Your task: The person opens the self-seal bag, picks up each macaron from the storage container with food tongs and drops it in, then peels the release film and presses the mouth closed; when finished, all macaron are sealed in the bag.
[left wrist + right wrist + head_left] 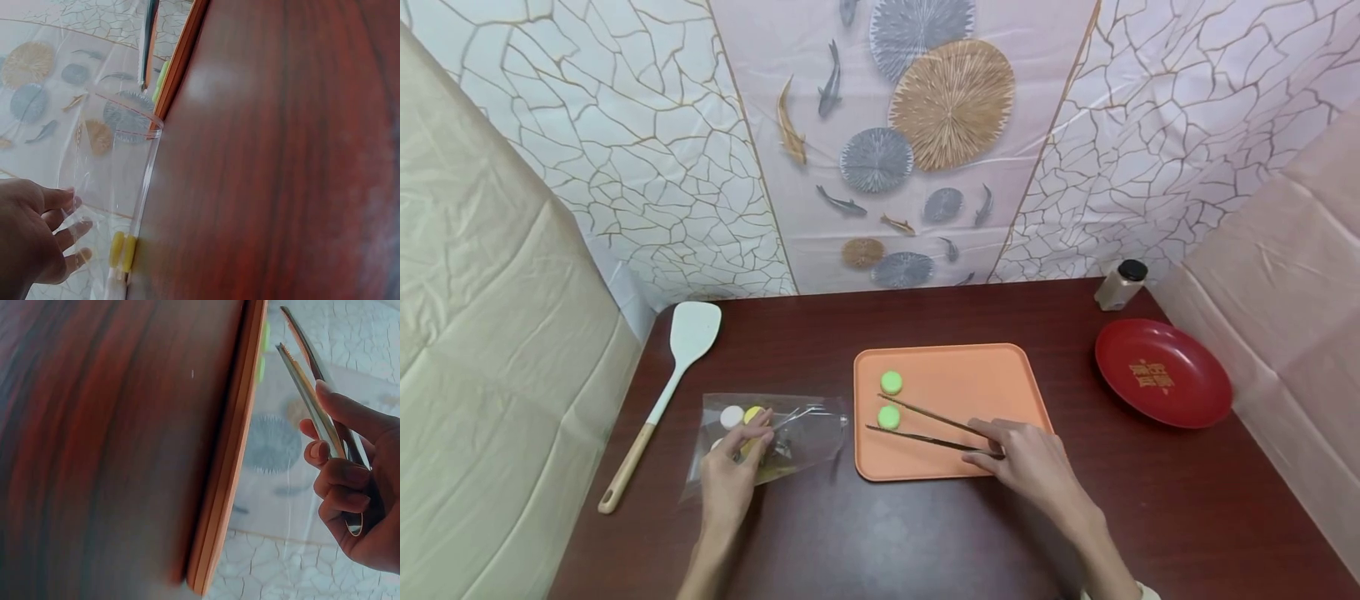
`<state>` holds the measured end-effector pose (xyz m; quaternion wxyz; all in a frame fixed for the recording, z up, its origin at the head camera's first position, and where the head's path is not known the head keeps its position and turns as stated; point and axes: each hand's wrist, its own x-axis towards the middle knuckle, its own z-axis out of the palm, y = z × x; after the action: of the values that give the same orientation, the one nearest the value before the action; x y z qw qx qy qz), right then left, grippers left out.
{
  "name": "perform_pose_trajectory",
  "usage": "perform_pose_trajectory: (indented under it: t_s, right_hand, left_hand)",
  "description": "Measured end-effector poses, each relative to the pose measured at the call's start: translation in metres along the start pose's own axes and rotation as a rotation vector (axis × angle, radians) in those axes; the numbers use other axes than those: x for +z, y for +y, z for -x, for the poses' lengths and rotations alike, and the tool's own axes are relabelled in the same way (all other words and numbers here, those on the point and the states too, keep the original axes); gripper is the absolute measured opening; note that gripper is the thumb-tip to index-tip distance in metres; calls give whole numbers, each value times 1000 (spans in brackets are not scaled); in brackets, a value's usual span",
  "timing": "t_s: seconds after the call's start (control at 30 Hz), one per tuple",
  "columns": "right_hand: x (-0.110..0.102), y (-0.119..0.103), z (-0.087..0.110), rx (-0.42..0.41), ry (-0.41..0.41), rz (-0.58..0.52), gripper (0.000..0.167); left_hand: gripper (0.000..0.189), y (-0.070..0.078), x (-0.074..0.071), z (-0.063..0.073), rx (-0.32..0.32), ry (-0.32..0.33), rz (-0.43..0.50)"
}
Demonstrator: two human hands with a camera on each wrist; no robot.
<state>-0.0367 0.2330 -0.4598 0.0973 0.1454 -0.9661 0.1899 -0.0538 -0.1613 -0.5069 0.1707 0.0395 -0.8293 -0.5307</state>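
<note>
Right grip (1026, 458) holds tweezers (312, 403) — pointing left, long axis slanting across tray (958, 367).

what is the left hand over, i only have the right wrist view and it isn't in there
Observer: In the head view, the left hand is over a clear, flat plastic bag holding round white pieces and round yellow pieces.
Operator: ok and where do the long metal tongs sit against the round light-green pieces, i only catch green slivers
Observer: Seen from the head camera, the nearer green piece shows between the two arms of the tongs, close to their tips; whether the metal touches it, I can't tell.
</note>
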Motion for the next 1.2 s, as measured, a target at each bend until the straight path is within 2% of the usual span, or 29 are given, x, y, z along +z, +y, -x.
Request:
perform_pose_trajectory:
  t_s: [0.2,0.4,0.6,0.73,0.87,1.2]
  right_hand:
    - [-7,8,7,73,-49,14,28]
    - [-6,12,11,82,-95,28,29]
    - [-1,12,12,92,-110,27,29]
    - [1,12,12,72,-93,27,27]
    - [1,12,11,49,-78,41,25]
    - [0,14,11,8,-50,16,25]
  left_hand:
    - [5,0,-3,2,-22,0,3]
    - [6,-1,-5,4,-11,2,-4]
    - [4,0,-6,2,-31,0,-19]
    - [5,0,-7,2,-30,7,-32]
    - [6,-1,-6,2,7,16,-14]
    - [6,-2,-5,-2,54,-11,19]
